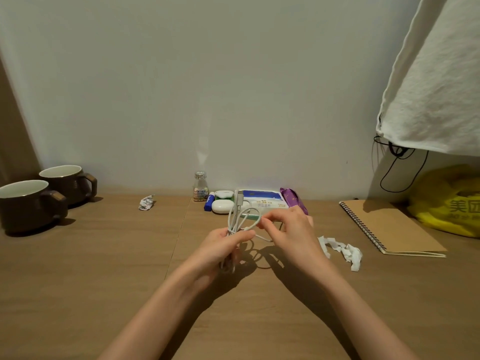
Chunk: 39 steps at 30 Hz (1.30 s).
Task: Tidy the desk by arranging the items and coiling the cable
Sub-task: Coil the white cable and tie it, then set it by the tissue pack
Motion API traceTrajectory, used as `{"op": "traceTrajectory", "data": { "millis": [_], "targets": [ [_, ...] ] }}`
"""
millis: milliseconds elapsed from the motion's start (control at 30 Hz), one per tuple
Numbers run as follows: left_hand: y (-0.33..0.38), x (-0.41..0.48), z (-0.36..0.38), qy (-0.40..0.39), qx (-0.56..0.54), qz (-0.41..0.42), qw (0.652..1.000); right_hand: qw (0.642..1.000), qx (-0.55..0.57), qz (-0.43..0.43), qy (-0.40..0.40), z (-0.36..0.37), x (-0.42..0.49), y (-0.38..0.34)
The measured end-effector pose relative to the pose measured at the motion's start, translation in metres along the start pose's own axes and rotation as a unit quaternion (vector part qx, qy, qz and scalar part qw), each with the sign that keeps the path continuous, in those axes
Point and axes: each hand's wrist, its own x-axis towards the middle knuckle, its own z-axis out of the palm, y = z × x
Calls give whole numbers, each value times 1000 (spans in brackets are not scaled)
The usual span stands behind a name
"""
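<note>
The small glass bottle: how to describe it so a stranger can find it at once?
Look along the back edge of the wooden desk, by the wall, to the group of small items near the middle. The bottle stands at its left end, beside a blue tube. It alone is clear and upright, with a silvery cap.

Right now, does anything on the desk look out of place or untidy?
Yes. A crumpled wrapper lies alone at the back, and a twisted paper strip lies beside the notebook; both look like litter.
</note>
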Motion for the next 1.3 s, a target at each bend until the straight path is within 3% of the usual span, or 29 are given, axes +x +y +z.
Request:
{"op": "traceTrajectory", "data": {
  "millis": [133,233,467,733,833,900,967,1067,1100,1167,1300],
  "targets": [
    [2,-2,5,-101,-186,-40,976,1000,-15,-10,22,2,0,0],
    [2,-4,4,-136,-267,-45,953,1000,-17,-5,18,4,-1,-1],
    [1,-7,3,-212,-158,24,964,999,25,37,9,3,-1,5],
    [1,-8,-5,-255,-106,30,961,999,11,31,21,10,2,9],
    [1,-4,-1,-198,-146,19,969,998,39,49,27,4,3,11],
    [2,-3,1,-163,-137,27,977,991,106,78,-13,1,3,11],
    [4,-2,0,-131,-123,41,983,961,236,123,-76,2,6,6],
    [6,-2,-4,-64,-83,59,993,846,465,227,-131,3,8,-6],
    [5,-2,-5,-37,-35,68,996,814,500,253,-156,3,8,-10],
    [3,-2,-5,11,38,79,996,794,496,265,-233,1,4,-13],
    [2,0,-8,51,39,74,995,735,539,277,-304,-5,0,-11]
  ]
}}
